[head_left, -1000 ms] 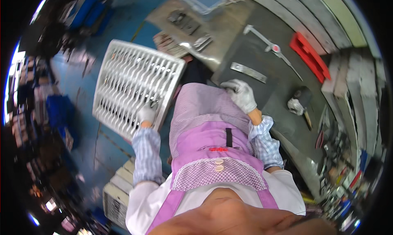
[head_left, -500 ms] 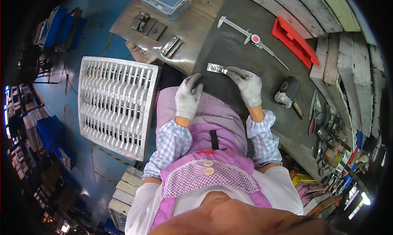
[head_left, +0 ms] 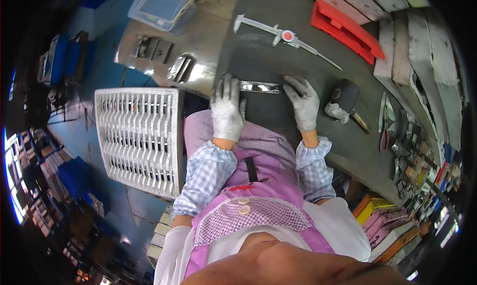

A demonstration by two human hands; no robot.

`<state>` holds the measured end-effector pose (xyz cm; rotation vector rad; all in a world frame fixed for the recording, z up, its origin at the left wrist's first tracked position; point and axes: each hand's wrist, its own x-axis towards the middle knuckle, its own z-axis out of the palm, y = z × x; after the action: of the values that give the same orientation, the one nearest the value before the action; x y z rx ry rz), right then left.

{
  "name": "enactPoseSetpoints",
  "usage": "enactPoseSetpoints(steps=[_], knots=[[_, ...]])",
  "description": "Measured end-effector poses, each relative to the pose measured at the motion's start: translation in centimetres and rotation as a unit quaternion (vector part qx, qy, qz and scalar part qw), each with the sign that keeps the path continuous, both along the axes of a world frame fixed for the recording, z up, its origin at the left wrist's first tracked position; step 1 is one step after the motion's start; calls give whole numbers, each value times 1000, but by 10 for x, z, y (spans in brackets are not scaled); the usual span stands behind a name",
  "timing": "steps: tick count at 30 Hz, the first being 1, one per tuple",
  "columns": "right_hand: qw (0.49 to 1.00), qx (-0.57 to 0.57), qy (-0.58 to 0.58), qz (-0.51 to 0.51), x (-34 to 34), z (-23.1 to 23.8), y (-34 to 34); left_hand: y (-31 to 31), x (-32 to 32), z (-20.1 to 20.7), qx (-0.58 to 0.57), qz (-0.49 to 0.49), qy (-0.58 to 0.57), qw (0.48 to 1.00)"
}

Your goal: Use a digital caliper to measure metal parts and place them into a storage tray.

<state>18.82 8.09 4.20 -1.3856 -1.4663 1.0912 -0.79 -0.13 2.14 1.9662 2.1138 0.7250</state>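
Observation:
A shiny, narrow metal strip point(head_left: 260, 87) lies crosswise on the dark mat between my hands. My left hand point(head_left: 227, 111), in a pale work glove, stretches its fingers forward beside the strip's left end. My right hand point(head_left: 303, 104), gloved the same way, is at the right end with fingers apart and a little bent. Whether those fingertips touch the strip, I cannot make out. Beyond it on the mat is a dial caliper point(head_left: 287, 35), and to the right a black-headed mallet point(head_left: 346, 93) with whitish wrapping at its head.
On my left stands a white slotted rack point(head_left: 139, 136) filled with metal pieces. Past it are a clear plastic box point(head_left: 161, 9), a metal block fixture point(head_left: 154, 50) and stacked strips point(head_left: 180, 68). A red case point(head_left: 346, 31) and scissors point(head_left: 385, 118) sit to the right.
My right hand has let go of the metal strip, which now lies lengthwise between the hands. My left hand has moved forward and straightened its fingers. The whole view has shifted.

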Motion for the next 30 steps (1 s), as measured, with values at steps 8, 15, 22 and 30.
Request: enactPoseSetpoints(steps=[8, 15, 22, 30], knots=[[938, 256, -225, 54, 13, -45, -13, -1, 4, -11, 18, 15, 36, 999], [911, 185, -347, 127, 7, -5, -20, -2, 5, -11, -19, 42, 48, 998], [980, 65, -128, 139, -30, -2, -23, -11, 0, 30, 90, 31, -100, 990], [961, 22, -101, 255, -65, 2, -56, -183, -106, -11, 50, 291, -339, 893]])
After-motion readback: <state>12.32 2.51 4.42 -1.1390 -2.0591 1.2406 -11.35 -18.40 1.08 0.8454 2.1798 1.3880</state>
